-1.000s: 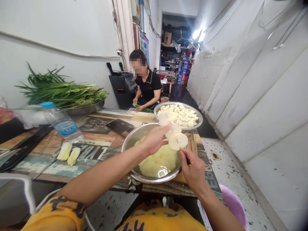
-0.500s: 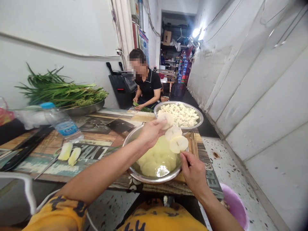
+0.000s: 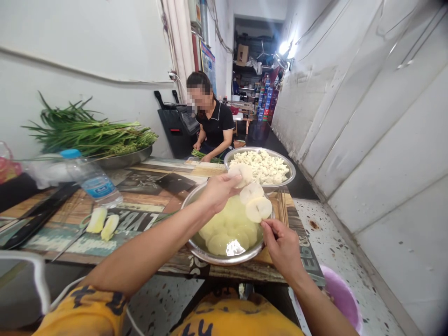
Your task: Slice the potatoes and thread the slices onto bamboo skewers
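Observation:
Both of my hands are over a steel bowl (image 3: 224, 260) of water with pale potato slices (image 3: 229, 233) lying in it. My left hand (image 3: 220, 192) pinches one round potato slice (image 3: 241, 174) by its edge, above the bowl's far side. Lower right, my right hand (image 3: 283, 247) grips the near end of a thin skewer, mostly hidden by its fingers and the slices. Two overlapping potato slices (image 3: 259, 209) are threaded on that skewer, just beyond my right fingertips. Whether the skewer passes through the left hand's slice, I cannot tell.
Behind the bowl stands a metal basin of cauliflower florets (image 3: 269, 168). Thin skewers (image 3: 282, 210) lie at its right. On the left are a water bottle (image 3: 96, 182), cabbage pieces (image 3: 101, 223), a knife (image 3: 31, 219) and green stalks (image 3: 91, 135). A co-worker (image 3: 213, 121) sits beyond the table.
The two threaded slices and the skewer have shifted slightly left. My left hand stays nearly still with its slice. The co-worker's hands have moved slightly.

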`<state>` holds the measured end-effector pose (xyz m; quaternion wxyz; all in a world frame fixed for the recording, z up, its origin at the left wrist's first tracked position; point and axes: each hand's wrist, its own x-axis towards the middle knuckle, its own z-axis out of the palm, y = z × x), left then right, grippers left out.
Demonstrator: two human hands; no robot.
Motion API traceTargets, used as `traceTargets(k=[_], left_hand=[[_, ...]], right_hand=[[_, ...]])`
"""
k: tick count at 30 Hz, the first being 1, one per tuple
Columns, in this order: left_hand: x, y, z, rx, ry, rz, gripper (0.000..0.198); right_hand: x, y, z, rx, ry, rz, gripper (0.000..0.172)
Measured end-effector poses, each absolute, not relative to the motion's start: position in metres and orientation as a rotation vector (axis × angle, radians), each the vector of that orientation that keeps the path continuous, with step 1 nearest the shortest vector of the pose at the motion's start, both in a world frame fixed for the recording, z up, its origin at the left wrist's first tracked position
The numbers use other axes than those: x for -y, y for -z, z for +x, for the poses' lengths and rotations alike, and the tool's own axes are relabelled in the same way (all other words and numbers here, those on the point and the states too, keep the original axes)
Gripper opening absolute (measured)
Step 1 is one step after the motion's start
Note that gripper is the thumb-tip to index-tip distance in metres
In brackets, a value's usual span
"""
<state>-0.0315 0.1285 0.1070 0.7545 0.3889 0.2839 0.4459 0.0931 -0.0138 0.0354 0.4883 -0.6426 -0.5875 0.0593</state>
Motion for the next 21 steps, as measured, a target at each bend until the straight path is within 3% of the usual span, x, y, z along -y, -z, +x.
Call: traceTargets(k=[12, 18, 21], left_hand=[[-0.135, -0.100, -0.028, -0.647, -0.986, 0.830, 0.005], [-0.128, -0.101, -0.029, -0.608, -0.975, 0.880, 0.009], [-0.126, -0.098, -0.029, -0.596, -0.963, 0.890, 0.012]], right_hand=[[0.017, -0.032, 0.098, 1.462, -0.282, -1.523, 0.022], [0.018, -0.043, 0.099, 1.051, -1.064, -1.275, 0.031], [0.016, -0.050, 0.100, 0.977, -1.093, -1.231, 0.030]])
